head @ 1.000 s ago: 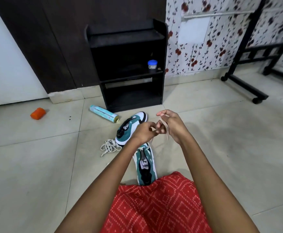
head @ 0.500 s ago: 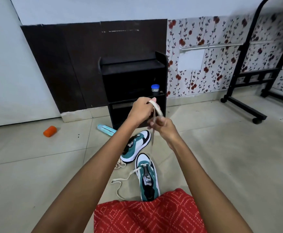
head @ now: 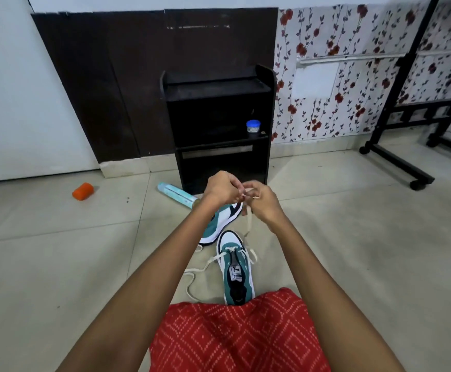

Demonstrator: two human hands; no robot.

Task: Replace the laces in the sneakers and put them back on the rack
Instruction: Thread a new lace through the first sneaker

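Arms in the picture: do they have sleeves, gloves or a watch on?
No. The left arm and right arm are bare to the picture's edge, with no sleeves. The left hand and right hand have no gloves, and neither wrist shows a watch or bangle. The only clothing seen is a red cloth with white diamond patterns, over the lap.

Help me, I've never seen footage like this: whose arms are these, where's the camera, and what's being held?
No machine here: a person wears a camera on the head, looking down at their own arms. The left hand and right hand meet above the floor, both pinching a white lace that runs down to the near sneaker. A second sneaker lies beyond it, before a black rack holding a small jar. An orange block and a pale tube lie to the left.
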